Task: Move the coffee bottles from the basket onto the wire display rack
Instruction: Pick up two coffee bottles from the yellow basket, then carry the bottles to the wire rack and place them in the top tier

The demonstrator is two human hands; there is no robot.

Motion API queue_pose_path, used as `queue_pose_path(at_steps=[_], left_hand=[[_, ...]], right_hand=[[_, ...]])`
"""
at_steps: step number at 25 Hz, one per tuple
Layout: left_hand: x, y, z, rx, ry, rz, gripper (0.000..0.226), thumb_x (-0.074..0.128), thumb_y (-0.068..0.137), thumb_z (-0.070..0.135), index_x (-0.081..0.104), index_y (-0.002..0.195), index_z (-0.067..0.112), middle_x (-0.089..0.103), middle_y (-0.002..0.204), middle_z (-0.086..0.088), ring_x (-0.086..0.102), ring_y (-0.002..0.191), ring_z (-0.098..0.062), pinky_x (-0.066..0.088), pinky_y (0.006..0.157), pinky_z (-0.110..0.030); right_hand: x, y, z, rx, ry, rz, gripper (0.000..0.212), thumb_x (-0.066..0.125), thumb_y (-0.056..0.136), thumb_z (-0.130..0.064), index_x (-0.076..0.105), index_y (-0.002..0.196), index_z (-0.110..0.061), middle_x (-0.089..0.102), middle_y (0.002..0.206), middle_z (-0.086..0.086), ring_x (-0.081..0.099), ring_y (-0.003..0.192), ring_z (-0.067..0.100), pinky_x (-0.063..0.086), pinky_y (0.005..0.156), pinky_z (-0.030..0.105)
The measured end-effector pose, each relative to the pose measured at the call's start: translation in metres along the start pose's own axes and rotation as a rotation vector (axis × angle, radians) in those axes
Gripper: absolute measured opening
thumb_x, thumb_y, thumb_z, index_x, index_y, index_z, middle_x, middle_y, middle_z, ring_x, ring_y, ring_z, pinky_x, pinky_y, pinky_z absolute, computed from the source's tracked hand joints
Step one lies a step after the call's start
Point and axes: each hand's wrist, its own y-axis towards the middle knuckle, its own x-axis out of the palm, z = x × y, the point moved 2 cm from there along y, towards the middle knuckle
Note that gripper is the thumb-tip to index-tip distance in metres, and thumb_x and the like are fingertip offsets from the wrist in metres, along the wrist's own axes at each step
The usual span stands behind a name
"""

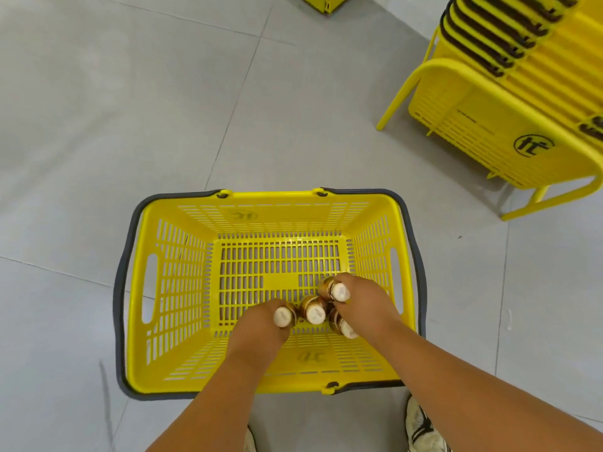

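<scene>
We reach down into the yellow shopping basket [169,288] on the tiled floor [98,125], and four coffee bottles huddle at its near right part, white caps up. Furthest left, our left hand [261,324] curls round the leftmost bottle [283,316], cap showing at the knuckles. Just right of it the middle bottle [315,309] stands free, touched by neither hand as far as we can see. Then our right hand [362,305] wraps the far bottle [337,290]; the near bottle [346,327] leans beneath its palm, and we cannot tell whether it is gripped too. All long axes run roughly upright, so we judge the lift goes straight up. Farther right stands a stack of yellow baskets [522,102]. No wire rack is in view.
</scene>
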Motion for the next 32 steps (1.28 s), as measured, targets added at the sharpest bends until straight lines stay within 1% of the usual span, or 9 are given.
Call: queue_pose_path(at_steps=[5, 9, 11, 13, 17, 20, 25, 29, 32], left_hand=[[-0.045, -0.052, 0.023, 0.006, -0.146, 0.222, 0.03, 0.074, 0.087, 0.021, 0.069, 0.111, 0.04, 0.07, 0.09, 0.012, 0.063, 0.078, -0.015, 0.04, 0.058, -0.025], [-0.121, -0.115, 0.073, 0.044, -0.189, 0.337, 0.02, 0.076, 0.088, 0.033, 0.066, 0.104, 0.04, 0.065, 0.08, 0.012, 0.054, 0.064, -0.009, 0.037, 0.051, -0.026], [-0.165, -0.154, 0.106, 0.071, -0.275, 0.409, 0.018, 0.08, 0.084, 0.04, 0.067, 0.095, 0.04, 0.067, 0.078, 0.016, 0.059, 0.073, -0.004, 0.04, 0.056, -0.02], [-0.211, -0.194, 0.141, 0.107, -0.368, 0.454, 0.02, 0.082, 0.081, 0.044, 0.07, 0.096, 0.039, 0.068, 0.081, 0.022, 0.059, 0.086, 0.009, 0.038, 0.063, -0.009], [-0.309, -0.275, 0.211, 0.2, -0.486, 0.511, 0.029, 0.082, 0.083, 0.038, 0.065, 0.105, 0.047, 0.069, 0.097, 0.03, 0.062, 0.095, 0.007, 0.045, 0.081, -0.014], [-0.381, -0.341, 0.265, 0.305, -0.526, 0.524, 0.034, 0.079, 0.087, 0.03, 0.058, 0.098, 0.055, 0.064, 0.093, 0.042, 0.06, 0.093, 0.014, 0.043, 0.08, -0.009], [-0.469, -0.44, 0.325, 0.429, -0.581, 0.58, 0.029, 0.077, 0.088, 0.028, 0.066, 0.11, 0.043, 0.069, 0.098, 0.033, 0.065, 0.099, 0.006, 0.052, 0.086, -0.024], [-0.523, -0.51, 0.361, 0.538, -0.676, 0.577, 0.034, 0.082, 0.083, 0.016, 0.067, 0.106, 0.037, 0.074, 0.094, 0.027, 0.068, 0.092, 0.008, 0.048, 0.077, -0.014], [-0.556, -0.553, 0.379, 0.61, -0.719, 0.553, 0.027, 0.08, 0.084, 0.013, 0.072, 0.104, 0.03, 0.077, 0.091, 0.018, 0.07, 0.088, 0.003, 0.047, 0.075, -0.013]], right_hand=[[-0.045, -0.053, -0.027, -0.062, 0.148, 0.132, 0.025, 0.072, 0.092, -0.028, 0.068, 0.117, -0.03, 0.069, 0.106, -0.007, 0.063, 0.095, 0.015, 0.049, 0.075, 0.028], [-0.106, -0.118, -0.076, -0.15, 0.231, 0.256, 0.022, 0.077, 0.089, -0.031, 0.067, 0.107, -0.034, 0.065, 0.097, -0.015, 0.06, 0.09, 0.008, 0.043, 0.072, 0.019], [-0.142, -0.157, -0.107, -0.17, 0.298, 0.314, 0.025, 0.077, 0.088, -0.031, 0.068, 0.111, -0.033, 0.068, 0.099, -0.015, 0.062, 0.093, 0.007, 0.044, 0.073, 0.015], [-0.181, -0.198, -0.14, -0.197, 0.368, 0.346, 0.033, 0.079, 0.087, -0.032, 0.068, 0.119, -0.033, 0.07, 0.106, -0.017, 0.063, 0.097, 0.003, 0.043, 0.075, 0.008], [-0.272, -0.283, -0.212, -0.287, 0.467, 0.407, 0.035, 0.084, 0.081, -0.031, 0.07, 0.113, -0.035, 0.074, 0.105, -0.019, 0.067, 0.1, -0.001, 0.049, 0.085, 0.015], [-0.335, -0.352, -0.263, -0.36, 0.559, 0.452, 0.036, 0.085, 0.081, -0.025, 0.069, 0.111, -0.037, 0.073, 0.106, -0.022, 0.068, 0.104, -0.003, 0.053, 0.091, 0.018], [-0.422, -0.459, -0.326, -0.496, 0.627, 0.507, 0.032, 0.084, 0.082, -0.022, 0.072, 0.109, -0.033, 0.075, 0.106, -0.018, 0.069, 0.107, 0.003, 0.055, 0.095, 0.03], [-0.484, -0.531, -0.367, -0.55, 0.659, 0.478, 0.03, 0.087, 0.079, -0.02, 0.078, 0.105, -0.029, 0.079, 0.1, -0.011, 0.074, 0.101, 0.01, 0.059, 0.095, 0.039], [-0.523, -0.58, -0.397, -0.625, 0.639, 0.437, 0.024, 0.086, 0.08, -0.015, 0.08, 0.099, -0.028, 0.08, 0.096, -0.009, 0.076, 0.095, 0.009, 0.06, 0.091, 0.038]])
